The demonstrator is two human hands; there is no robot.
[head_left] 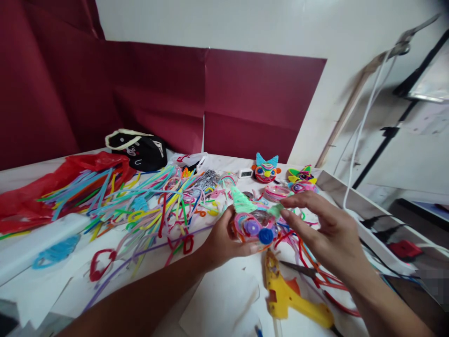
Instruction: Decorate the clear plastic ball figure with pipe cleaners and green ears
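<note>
A round pipe-cleaner face (251,227) with purple and blue coiled eyes and a pale green pointed ear (241,201) is held up over the table. My left hand (224,241) grips it from the left and below. At its upper right, my right hand (317,220) pinches a second pale green piece (275,210) between thumb and fingertip; the piece is at the face's edge, and whether it is attached cannot be seen. Below the face lies a yellow glue gun (291,299), its nozzle pointing away from me. Scissors (298,269) rest beside it, partly over red pipe cleaners.
Loose pipe cleaners (140,206) cover the left and middle, some in a red plastic bag (98,164). Two finished faces (265,169) (302,179) stand at the back, near a black bag (140,152). Cables and a red plug (405,250) are at right.
</note>
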